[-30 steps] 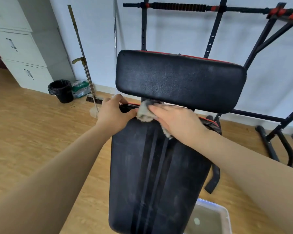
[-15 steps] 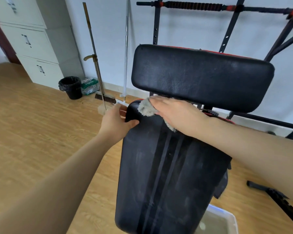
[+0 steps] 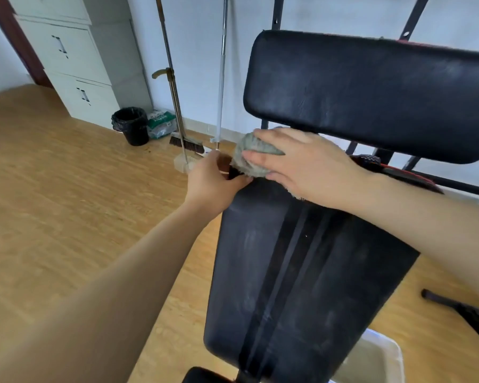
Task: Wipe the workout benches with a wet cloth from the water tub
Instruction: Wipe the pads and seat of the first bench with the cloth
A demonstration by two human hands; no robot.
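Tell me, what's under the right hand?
A grey cloth, pressed by the right hand onto the bench. Much of the cloth and the bench beneath are covered.

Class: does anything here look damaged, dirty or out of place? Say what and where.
The long bench pad carries pale dusty smears; the upper pad shows scuffs and fine cracks.
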